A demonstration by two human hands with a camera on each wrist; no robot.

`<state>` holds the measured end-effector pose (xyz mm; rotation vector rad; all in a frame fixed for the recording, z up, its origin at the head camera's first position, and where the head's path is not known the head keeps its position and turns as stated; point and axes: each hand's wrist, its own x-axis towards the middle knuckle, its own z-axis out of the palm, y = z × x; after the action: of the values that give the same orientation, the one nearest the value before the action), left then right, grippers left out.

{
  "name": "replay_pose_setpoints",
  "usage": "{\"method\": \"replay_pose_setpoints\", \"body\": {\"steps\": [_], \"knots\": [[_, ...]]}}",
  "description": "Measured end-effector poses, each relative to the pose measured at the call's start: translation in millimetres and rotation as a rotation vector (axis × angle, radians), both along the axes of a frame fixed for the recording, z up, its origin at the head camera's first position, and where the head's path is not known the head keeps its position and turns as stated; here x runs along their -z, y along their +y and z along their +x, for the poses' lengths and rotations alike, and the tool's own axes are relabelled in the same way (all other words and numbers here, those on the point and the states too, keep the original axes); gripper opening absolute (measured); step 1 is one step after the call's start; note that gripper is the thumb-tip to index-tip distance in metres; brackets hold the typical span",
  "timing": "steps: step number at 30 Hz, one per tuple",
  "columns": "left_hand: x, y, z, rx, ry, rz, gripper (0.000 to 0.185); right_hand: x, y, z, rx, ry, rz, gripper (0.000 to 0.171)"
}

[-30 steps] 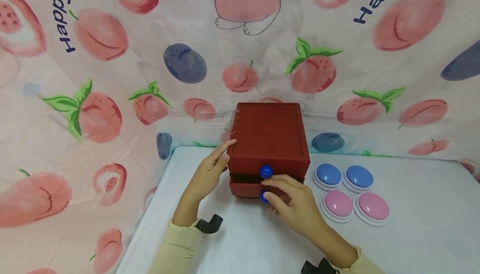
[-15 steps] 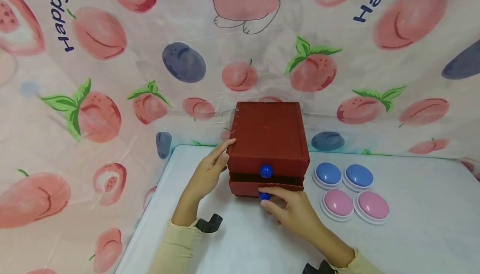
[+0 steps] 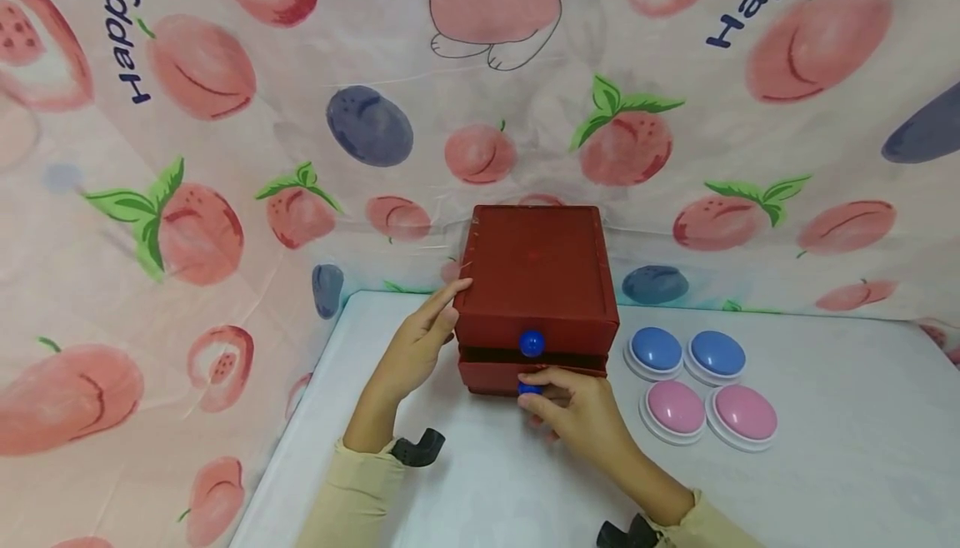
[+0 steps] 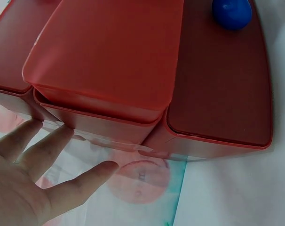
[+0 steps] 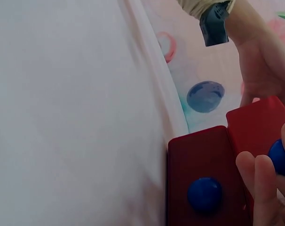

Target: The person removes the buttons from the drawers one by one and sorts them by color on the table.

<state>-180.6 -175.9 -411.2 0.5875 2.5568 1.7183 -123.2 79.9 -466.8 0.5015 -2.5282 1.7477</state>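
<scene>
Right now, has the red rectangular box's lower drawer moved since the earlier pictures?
Yes, the red lower drawer has slid slightly inward: in the head view, its round blue knob now sits nearer the unmoved round blue upper knob.

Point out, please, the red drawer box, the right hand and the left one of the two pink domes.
Red drawer box (image 3: 537, 263): head view, middle of its top.
Right hand (image 3: 588, 417): head view, back of the hand.
Left pink dome (image 3: 677, 406): head view, middle of its top.
</scene>
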Motion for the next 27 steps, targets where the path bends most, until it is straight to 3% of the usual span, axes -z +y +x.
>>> {"method": "replay_pose_setpoints", "body": {"steps": [11, 18, 27], "knots": [[1.2, -1.1, -0.8, -0.002, 0.0, -0.002, 0.044, -1.0, -2.5, -15.2, 0.05, -0.007, 0.009, 0.024], [-0.5, 0.1, -1.0, 0.001, 0.005, -0.005, 0.044, 3.3, -2.5, -15.2, 0.048, 0.033, 0.013, 0.026], [0.6, -0.3, -1.3, 0.001, 0.007, 0.003, 0.045, 10.0, 7.4, -5.6, -0.108, 0.144, 0.075, 0.041]]}}
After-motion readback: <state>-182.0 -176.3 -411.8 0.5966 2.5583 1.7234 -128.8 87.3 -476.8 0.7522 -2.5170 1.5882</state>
